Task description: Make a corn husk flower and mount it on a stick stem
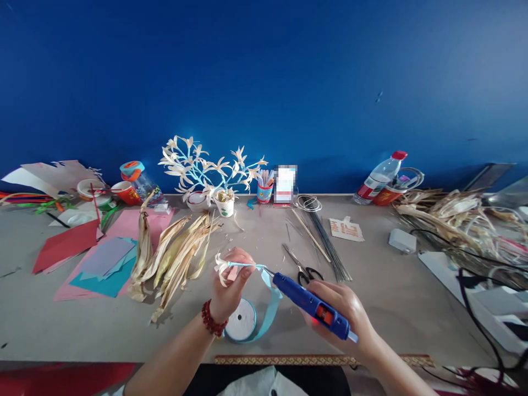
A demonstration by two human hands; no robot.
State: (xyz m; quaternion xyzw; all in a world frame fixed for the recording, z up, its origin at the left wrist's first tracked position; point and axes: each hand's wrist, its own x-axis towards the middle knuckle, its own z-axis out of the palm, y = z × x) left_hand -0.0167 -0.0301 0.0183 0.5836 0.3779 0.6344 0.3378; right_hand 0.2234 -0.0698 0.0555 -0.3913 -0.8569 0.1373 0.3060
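Note:
My left hand, with a red bead bracelet at the wrist, is closed on a small cream husk flower whose stem is wrapped in light blue ribbon. My right hand grips a blue glue gun, its nozzle touching the wrapped stem just right of my left fingers. A light blue ribbon strip hangs from the stem down to a ribbon roll lying on the table below my left hand.
Dried corn husks lie left of my hands beside coloured paper sheets. Black scissors and thin wires lie behind the glue gun. A blue-stemmed flower branch stands in cups by the blue wall. More husks, a bottle and cables lie right.

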